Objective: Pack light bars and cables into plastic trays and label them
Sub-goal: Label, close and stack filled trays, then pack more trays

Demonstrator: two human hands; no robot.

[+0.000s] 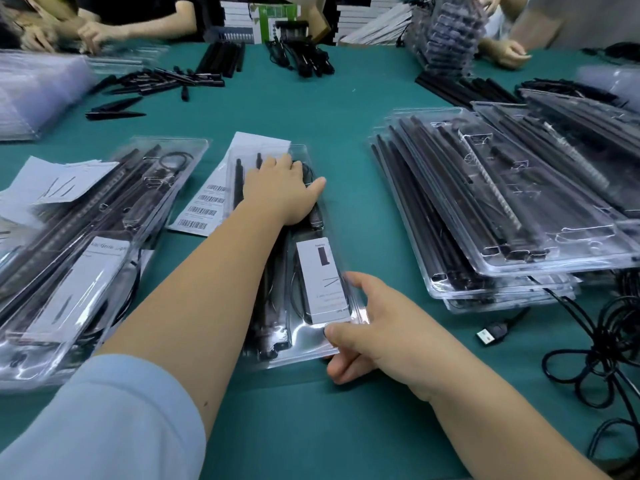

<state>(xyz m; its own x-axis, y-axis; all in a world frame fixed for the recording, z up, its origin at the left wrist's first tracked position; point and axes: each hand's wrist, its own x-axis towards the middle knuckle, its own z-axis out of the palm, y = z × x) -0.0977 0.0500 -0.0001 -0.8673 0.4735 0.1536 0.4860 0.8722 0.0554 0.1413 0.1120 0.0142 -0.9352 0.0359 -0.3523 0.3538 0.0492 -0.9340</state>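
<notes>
The green table (346,109) fills the scene. On its right sits a big stack of packed clear trays (502,216), with loose black cables (602,348) coiled just near of it and a USB plug (491,334) lying beside them. On the left lies another heap of closed trays (86,244) with white leaflets on top. Loose black light bars (162,79) are scattered at the far side, where other people's hands work.

In the middle, running near to far, lies the closed plastic tray (311,341) I am working on, with black bars, a cable and a white card (320,282) inside. A barcode label sheet (202,209) pokes out beside its left edge. My left hand (278,190) presses flat on the tray's far half, fingers straight. My right hand (370,327) pinches the tray's near right corner, thumb on top, fingers curled underneath.
</notes>
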